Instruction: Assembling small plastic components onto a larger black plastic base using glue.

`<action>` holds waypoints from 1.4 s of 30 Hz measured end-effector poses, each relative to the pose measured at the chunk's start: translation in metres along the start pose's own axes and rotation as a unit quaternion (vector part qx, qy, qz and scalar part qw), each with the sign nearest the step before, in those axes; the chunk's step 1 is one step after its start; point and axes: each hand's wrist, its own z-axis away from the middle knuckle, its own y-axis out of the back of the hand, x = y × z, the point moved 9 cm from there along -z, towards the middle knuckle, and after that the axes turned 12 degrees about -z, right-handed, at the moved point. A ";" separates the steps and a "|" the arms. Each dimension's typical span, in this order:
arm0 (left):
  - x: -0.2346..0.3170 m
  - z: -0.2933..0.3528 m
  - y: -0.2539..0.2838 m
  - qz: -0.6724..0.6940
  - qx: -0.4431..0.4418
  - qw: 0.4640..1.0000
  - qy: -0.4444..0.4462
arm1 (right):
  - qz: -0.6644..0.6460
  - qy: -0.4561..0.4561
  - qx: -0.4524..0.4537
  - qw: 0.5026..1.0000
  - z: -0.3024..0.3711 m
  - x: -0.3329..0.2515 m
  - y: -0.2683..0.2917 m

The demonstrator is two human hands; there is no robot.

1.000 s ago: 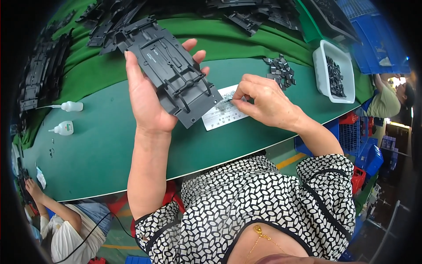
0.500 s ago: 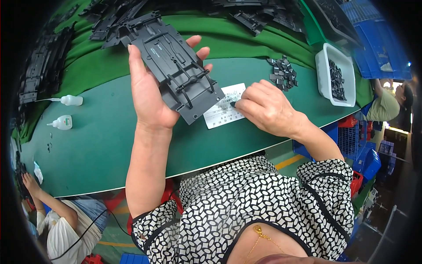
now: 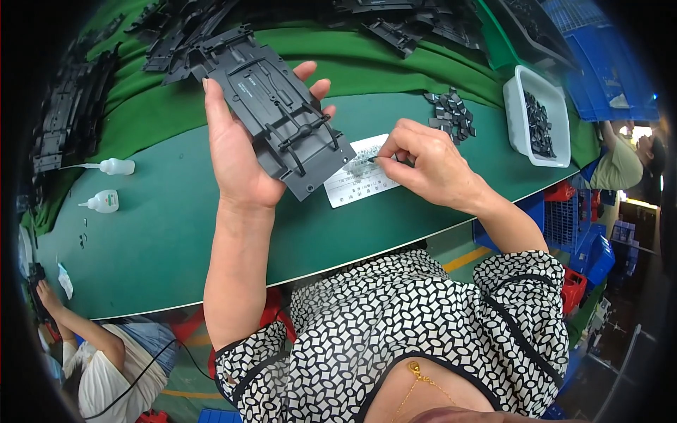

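Note:
My left hand (image 3: 240, 166) is wrapped round a black plastic model-car chassis (image 3: 262, 92), held tilted above the table with its moulded axles and rods facing up. Thumb on one side, fingertips showing past the other edge. Just right of the chassis's near end, my right hand (image 3: 441, 169) pinches a small black plastic piece (image 3: 372, 159), mostly hidden by the fingers. That piece is low over a white printed card (image 3: 352, 189) with grey smudges, lying on the green table; whether it touches the card I cannot tell.
Small black pieces lie piled (image 3: 453, 116) beyond my right hand; more fill a white bin (image 3: 517, 130). Two squeeze bottles (image 3: 116, 166) (image 3: 106, 201) stand at left. Black chassis (image 3: 77, 106) are heaped on green cloth (image 3: 162, 106). A co-worker's hand (image 3: 49, 299) is at lower left.
My right hand has shifted slightly and turned, its fingers now more arched around the small piece at the card. The chassis in my left hand has barely moved.

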 end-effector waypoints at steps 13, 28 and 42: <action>-0.001 0.000 -0.007 0.004 -0.029 1.000 -0.001 | -0.405 -0.256 0.036 0.877 0.007 0.049 0.007; 0.000 0.001 -0.015 0.013 -0.004 1.000 0.004 | -0.368 -0.122 0.090 0.917 0.007 0.013 0.030; 0.004 0.005 -0.026 -0.008 -0.066 0.998 -0.020 | 0.097 0.399 0.142 0.901 0.023 -0.077 0.022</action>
